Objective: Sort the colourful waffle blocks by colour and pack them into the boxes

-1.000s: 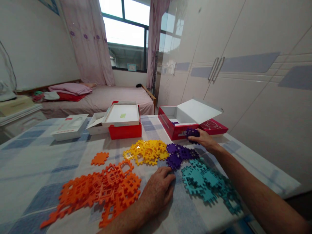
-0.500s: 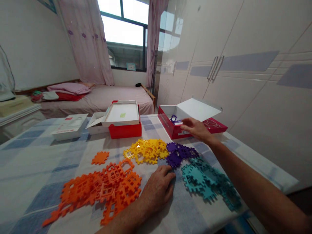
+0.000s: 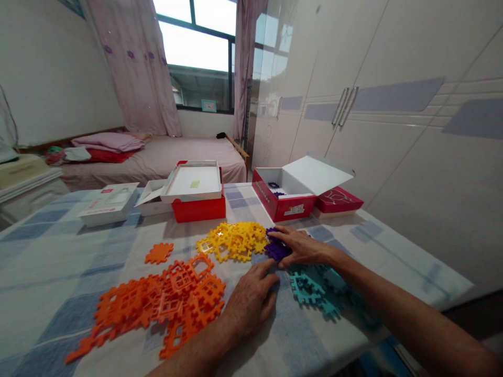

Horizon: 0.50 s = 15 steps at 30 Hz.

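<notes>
My right hand (image 3: 301,246) reaches over the pile of purple interlocking plastic pieces (image 3: 277,250), thumb and fingers apart around its left part. It covers much of that pile. My left hand (image 3: 253,293) rests on the cloth between the orange and teal pieces, fingers loosely bent and thumb apart, with nothing visible in it. Its fingertips lie just below the purple pile. Yellow pieces (image 3: 236,241) touch the purple ones on the left. Orange pieces (image 3: 168,293) spread left of my left hand. Teal pieces (image 3: 314,288) lie partly under my right forearm.
A dark red box (image 3: 285,207) with its lid raised holds a few purple pieces. Beside it lies a flat red box (image 3: 340,199). Farther left are a bright red box (image 3: 200,208) with a white tray and a white box (image 3: 112,204). One orange piece (image 3: 159,253) lies apart.
My right hand has moved from the open dark red box down and toward me onto the purple pile. Fewer purple pieces show standing up in the box. My left hand stays put.
</notes>
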Each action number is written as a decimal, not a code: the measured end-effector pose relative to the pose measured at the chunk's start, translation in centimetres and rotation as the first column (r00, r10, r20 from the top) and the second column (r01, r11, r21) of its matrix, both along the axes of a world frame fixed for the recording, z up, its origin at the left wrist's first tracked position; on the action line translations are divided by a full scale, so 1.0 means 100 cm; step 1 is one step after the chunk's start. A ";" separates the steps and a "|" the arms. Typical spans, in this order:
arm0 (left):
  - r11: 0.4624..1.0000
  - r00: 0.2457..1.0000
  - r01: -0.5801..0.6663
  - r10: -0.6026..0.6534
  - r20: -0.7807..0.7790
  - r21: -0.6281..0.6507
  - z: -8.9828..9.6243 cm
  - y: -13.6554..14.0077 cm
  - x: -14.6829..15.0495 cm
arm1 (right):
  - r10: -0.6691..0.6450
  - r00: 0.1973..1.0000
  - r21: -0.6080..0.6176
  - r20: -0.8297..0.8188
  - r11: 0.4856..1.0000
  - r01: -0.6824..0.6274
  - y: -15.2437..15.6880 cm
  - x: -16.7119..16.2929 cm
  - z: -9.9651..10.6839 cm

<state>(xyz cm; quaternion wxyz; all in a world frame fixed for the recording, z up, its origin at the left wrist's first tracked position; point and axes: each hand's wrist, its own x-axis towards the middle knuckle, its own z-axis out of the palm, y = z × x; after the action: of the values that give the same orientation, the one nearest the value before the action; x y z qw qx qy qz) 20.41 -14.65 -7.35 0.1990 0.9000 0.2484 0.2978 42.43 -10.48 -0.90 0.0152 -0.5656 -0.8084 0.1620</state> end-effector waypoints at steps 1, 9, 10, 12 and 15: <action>1.000 1.000 -0.005 0.005 -0.001 -0.001 0.000 0.000 0.000 | 0.014 1.000 0.032 -0.018 0.999 -0.014 0.000 0.002 -0.001; 1.000 0.999 -0.020 0.020 -0.029 0.001 -0.001 0.000 0.000 | 0.090 0.989 0.219 -0.120 0.974 -0.062 0.014 0.024 -0.013; 1.000 0.999 -0.021 0.021 -0.030 0.000 -0.001 0.000 0.000 | 0.081 0.990 0.223 -0.112 0.973 -0.055 0.016 0.026 -0.015; 1.000 0.999 -0.022 0.022 -0.033 -0.002 -0.001 0.000 0.000 | 0.064 0.994 0.226 -0.083 0.973 -0.044 0.019 0.028 -0.020; 1.000 0.999 -0.023 0.022 -0.035 -0.004 -0.001 0.000 0.000 | 0.064 0.997 0.234 -0.048 0.971 -0.051 0.021 0.029 -0.023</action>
<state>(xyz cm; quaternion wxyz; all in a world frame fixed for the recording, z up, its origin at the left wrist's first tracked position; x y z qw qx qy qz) 20.36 -14.68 -7.40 0.1933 0.9017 0.2626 0.2838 45.28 -8.33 -3.21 0.0989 -0.5317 -0.8371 0.0823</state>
